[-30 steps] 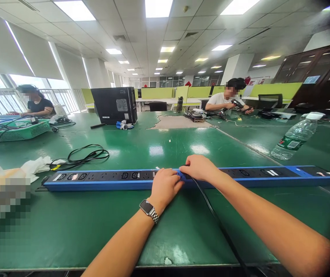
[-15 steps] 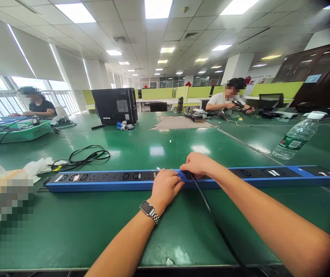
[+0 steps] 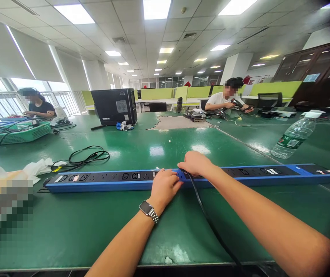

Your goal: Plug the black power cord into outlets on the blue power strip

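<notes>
A long blue and black power strip [image 3: 101,187] lies across the table in front of me, with rows of sockets along its top. My left hand [image 3: 165,186], a watch on its wrist, rests over the strip near its middle, fingers on the top and far edge, thumb at the near side. Just right of it, my right hand [image 3: 194,163] is closed at the strip around the end of a black power cord [image 3: 202,207]. The plug itself is mostly hidden under my fingers. From there the cord runs down over the near table edge.
On the green table [image 3: 109,231] lie a coiled black cable [image 3: 89,157] and a water bottle [image 3: 294,134]. A black computer case [image 3: 114,107] stands farther back. A green basket [image 3: 23,132] holds cables at left. Two people sit at the far sides, one at right holding a tool [image 3: 238,103].
My right hand has shifted very slightly left and up at the strip, still closed on the cord's end. My left hand stays in place on the strip.
</notes>
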{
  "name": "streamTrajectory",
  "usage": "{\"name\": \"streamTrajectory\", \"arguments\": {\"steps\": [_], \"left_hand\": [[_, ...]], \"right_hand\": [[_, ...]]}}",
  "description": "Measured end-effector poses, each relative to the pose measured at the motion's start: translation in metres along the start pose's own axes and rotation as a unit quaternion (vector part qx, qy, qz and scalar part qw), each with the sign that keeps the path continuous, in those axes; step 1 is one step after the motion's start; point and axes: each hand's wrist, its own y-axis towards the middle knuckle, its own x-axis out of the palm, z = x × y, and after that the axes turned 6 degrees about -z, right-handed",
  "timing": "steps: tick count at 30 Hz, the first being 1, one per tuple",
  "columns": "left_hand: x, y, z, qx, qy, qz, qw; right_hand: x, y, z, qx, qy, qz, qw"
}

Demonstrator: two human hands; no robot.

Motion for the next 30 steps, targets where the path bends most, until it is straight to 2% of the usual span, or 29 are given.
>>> {"name": "streamTrajectory", "arguments": {"steps": [2,6,9,10,12,14,16,20,22,24,27,30], "left_hand": [[-0.002,0.0,0.003,-0.022,0.003,0.005,1.0],[-0.005,0.005,0.016,-0.09,0.011,0.012,0.996],[-0.003,0.016,0.028,-0.094,0.017,-0.015,0.995],[-0.003,0.02,0.031,-0.1,0.019,-0.026,0.994],[-0.003,0.026,0.035,-0.115,0.028,-0.04,0.992],[-0.005,0.028,0.035,-0.116,0.042,-0.051,0.991],[-0.009,0.027,0.033,-0.103,0.062,-0.059,0.991],[-0.014,0.023,0.03,-0.108,0.109,-0.043,0.987],[-0.013,0.024,0.03,-0.132,0.09,-0.023,0.987],[-0.01,0.029,0.031,-0.159,0.031,0.003,0.987],[-0.007,0.036,0.034,-0.189,-0.055,0.026,0.98],[-0.005,0.037,0.037,-0.171,-0.02,0.008,0.985]], "right_hand": [[0.003,0.001,-0.001,-0.006,-0.015,0.021,1.0],[0.004,0.0,0.003,0.01,0.054,-0.046,0.997],[0.005,-0.002,0.011,0.003,0.05,-0.001,0.999],[0.006,-0.003,0.014,-0.022,0.056,0.007,0.998],[0.01,-0.005,0.024,-0.104,0.107,-0.017,0.989],[0.017,-0.006,0.037,-0.186,0.189,-0.038,0.963],[0.028,-0.006,0.053,-0.191,0.264,0.023,0.945],[0.058,-0.003,0.085,-0.061,0.333,0.254,0.906],[0.073,-0.003,0.096,-0.042,0.327,0.332,0.884],[0.085,-0.003,0.103,-0.063,0.305,0.373,0.874],[0.094,-0.003,0.105,-0.085,0.287,0.392,0.87],[0.095,-0.002,0.104,-0.081,0.285,0.397,0.868]]}}
